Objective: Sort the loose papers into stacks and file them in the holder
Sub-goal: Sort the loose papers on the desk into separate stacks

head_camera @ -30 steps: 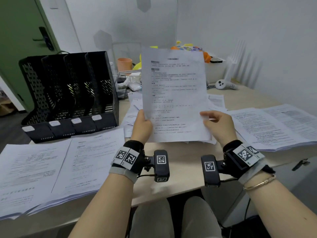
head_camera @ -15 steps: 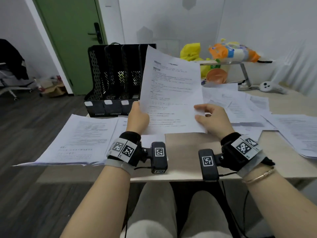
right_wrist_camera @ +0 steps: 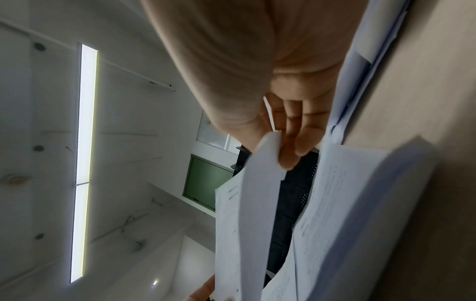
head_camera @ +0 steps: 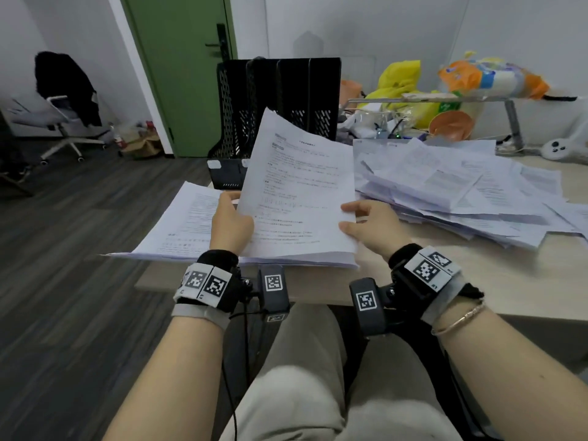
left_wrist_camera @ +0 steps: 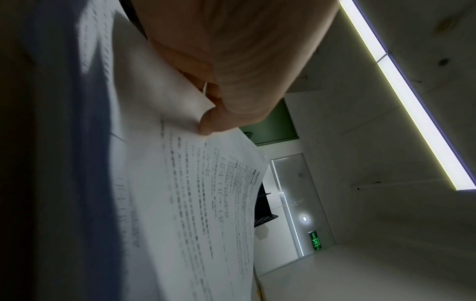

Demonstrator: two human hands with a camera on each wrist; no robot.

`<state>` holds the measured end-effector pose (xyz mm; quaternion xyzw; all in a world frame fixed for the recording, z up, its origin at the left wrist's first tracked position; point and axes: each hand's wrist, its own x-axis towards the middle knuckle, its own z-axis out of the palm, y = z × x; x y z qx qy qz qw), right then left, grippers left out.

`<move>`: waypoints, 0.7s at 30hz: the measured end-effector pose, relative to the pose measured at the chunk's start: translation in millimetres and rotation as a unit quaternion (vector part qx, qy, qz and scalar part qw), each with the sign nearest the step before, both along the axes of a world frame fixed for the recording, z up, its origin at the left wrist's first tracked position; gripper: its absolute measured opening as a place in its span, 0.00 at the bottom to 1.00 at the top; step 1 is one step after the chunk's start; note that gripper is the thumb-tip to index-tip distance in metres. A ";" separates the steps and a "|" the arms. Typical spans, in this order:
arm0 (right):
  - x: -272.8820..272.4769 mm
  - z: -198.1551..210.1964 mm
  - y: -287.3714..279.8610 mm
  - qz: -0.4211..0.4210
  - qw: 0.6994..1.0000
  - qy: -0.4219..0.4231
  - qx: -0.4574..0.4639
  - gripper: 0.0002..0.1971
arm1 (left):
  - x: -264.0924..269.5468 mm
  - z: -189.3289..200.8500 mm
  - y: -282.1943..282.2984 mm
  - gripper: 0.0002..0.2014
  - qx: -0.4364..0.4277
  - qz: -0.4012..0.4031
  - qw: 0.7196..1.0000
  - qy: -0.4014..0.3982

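I hold a printed sheet [head_camera: 302, 192] by both side edges, tilted with its near end low over a thick stack [head_camera: 305, 260] at the table's near edge. My left hand [head_camera: 230, 219] pinches the sheet's left edge, and the thumb [left_wrist_camera: 213, 116] lies on the sheet [left_wrist_camera: 206, 193]. My right hand [head_camera: 361, 218] pinches the right edge; its fingertips [right_wrist_camera: 285, 160] grip the sheet [right_wrist_camera: 244, 213] above the stack [right_wrist_camera: 360, 203]. A second stack [head_camera: 187, 218] lies to the left. The black slotted holder [head_camera: 276, 106] stands behind the sheet, its lower part hidden.
A wide heap of loose papers [head_camera: 445, 186] covers the table to the right. Behind it are yellow and orange bags [head_camera: 401, 81], an orange bowl [head_camera: 450, 124] and a metal shelf [head_camera: 445, 98]. A green door [head_camera: 178, 74] and an office chair [head_camera: 60, 116] stand at the left.
The sheet has come down from upright in front of me to low over the near stack, both hands still gripping it. My view has swung left.
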<state>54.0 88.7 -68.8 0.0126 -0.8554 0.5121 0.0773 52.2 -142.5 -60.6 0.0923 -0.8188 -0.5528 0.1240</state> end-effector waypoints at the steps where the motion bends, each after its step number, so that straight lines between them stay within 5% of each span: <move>1: -0.2 -3.4 -1.3 -0.005 1.000 -0.005 0.003 0.17 | 0.8 -3.4 -1.2 0.20 -0.004 0.000 1.000 0.002; 12: 0.7 -32.2 -5.5 -0.011 0.997 -0.072 0.021 0.23 | -3.0 -33.3 -9.5 0.18 -0.057 0.021 0.998 -0.002; 21: -3.6 -41.1 -10.5 0.022 0.991 -0.108 0.079 0.32 | -1.1 -42.6 -10.2 0.18 -0.200 -0.023 0.977 0.074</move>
